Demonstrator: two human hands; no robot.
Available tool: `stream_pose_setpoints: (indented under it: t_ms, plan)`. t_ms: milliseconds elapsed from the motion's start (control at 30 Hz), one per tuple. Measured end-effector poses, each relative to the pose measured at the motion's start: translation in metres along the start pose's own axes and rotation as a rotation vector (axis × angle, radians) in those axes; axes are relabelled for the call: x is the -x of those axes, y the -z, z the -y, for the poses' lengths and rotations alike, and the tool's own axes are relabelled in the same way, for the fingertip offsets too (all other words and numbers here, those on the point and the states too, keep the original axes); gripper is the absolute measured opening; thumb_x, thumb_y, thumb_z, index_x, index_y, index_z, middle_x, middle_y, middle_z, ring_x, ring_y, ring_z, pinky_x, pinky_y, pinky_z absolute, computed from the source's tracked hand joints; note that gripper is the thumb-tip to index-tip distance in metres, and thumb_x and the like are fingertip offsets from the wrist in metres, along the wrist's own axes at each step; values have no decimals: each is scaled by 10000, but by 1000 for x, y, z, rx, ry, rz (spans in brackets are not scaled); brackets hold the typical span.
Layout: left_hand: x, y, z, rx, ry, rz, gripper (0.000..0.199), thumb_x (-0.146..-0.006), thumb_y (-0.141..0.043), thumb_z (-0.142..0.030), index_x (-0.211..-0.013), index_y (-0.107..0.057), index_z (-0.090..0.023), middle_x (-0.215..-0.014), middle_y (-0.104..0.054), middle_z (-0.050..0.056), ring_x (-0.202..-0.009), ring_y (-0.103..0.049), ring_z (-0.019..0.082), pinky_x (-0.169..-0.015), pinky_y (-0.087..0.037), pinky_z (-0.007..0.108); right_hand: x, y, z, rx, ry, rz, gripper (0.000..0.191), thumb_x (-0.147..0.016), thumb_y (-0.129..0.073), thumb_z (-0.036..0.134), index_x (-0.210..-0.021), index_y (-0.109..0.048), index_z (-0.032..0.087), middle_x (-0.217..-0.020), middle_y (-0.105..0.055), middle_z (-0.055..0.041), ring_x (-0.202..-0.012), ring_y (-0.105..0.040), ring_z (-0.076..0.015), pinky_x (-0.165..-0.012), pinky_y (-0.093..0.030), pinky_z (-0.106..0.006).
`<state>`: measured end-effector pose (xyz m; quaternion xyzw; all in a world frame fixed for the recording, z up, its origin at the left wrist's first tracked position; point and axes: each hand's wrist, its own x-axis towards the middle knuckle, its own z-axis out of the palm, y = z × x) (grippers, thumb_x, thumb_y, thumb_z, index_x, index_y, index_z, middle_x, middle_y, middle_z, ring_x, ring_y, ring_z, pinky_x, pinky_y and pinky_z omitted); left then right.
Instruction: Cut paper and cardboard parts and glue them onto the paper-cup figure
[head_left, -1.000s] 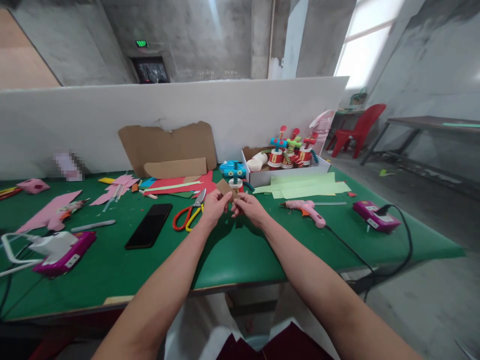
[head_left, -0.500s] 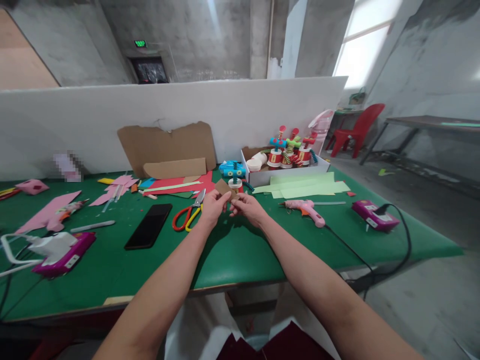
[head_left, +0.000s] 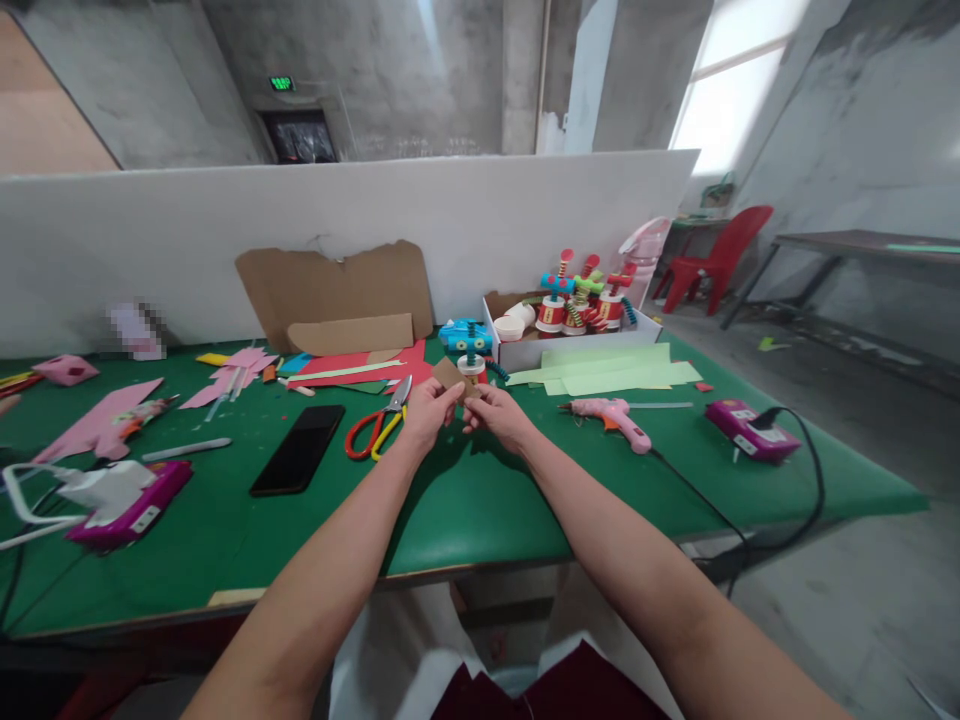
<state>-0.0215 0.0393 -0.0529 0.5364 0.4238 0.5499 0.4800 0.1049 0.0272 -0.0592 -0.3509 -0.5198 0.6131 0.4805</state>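
A small brown piece of cardboard (head_left: 448,374) is pinched between my two hands above the table. My left hand (head_left: 430,412) grips its left side with thumb and fingers. On its right side, my right hand (head_left: 496,415) closes thumb and fingers on the lower corner. Just behind the cardboard stands a paper-cup figure (head_left: 472,362) with a blue top, partly hidden by it. Scissors (head_left: 379,425) with red and yellow handles lie left of my left hand. The fingertips partly cover the cardboard's lower edge.
A white box (head_left: 577,350) holds several cup figures. Right are green paper strips (head_left: 615,370), a pink glue gun (head_left: 611,418) and a purple power strip (head_left: 750,432). Left lie a black phone (head_left: 298,450), another glue gun (head_left: 124,430) and another power strip (head_left: 142,510).
My hands and the cardboard stay almost in place, with only a slight shift of the cardboard. At the far left edge, part of what looks like another person's hand has come into view.
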Motion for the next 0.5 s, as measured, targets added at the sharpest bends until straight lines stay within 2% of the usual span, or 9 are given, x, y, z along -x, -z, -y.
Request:
stream_pose_setpoints:
  t_ms: [100, 200, 267, 333, 500]
  plan:
    - [2, 0, -1, -149, -76, -33, 237, -684, -669, -356, -631, -536, -167, -398, -444, -68, -358, -371, 71, -382, -263, 192, -1, -1, -1, 26, 0, -46, 89, -721, -587, 205, -701, -502, 186, -507, -537, 76, -412, -450, -49, -499, -522, -219]
    - [4, -1, -2, -309, -261, -76, 122, -664, -677, -269, -657, -610, -167, -548, -580, -7, -540, -514, 121, -489, -352, 206, -1, 0, -1, 28, -12, -92, 79, -720, -582, 216, -703, -512, 184, -479, -518, 81, -392, -440, -52, -484, -515, -222]
    - [4, -1, -1, -330, -303, -68, 95, -670, -668, -256, -696, -631, -173, -611, -611, 5, -603, -540, 135, -524, -371, 207, -1, 1, -1, 28, -9, -95, 78, -719, -582, 224, -715, -517, 181, -481, -525, 79, -396, -450, -55, -488, -513, -222]
    - [3, -1, 0, -274, -228, -58, 128, -689, -655, -285, -677, -592, -175, -539, -563, -19, -521, -505, 117, -484, -350, 202, -1, 2, 0, 33, 9, -60, 89, -718, -588, 229, -719, -513, 182, -503, -547, 73, -415, -468, -58, -511, -520, -227]
    - [-1, 2, 2, -19, 21, -3, 313, -721, -607, -405, -607, -387, -215, -364, -350, -107, -293, -265, 68, -348, -204, 196, 2, 1, 5, 41, 51, 62, 100, -723, -590, 231, -757, -511, 179, -563, -580, 65, -484, -504, -65, -600, -554, -267]
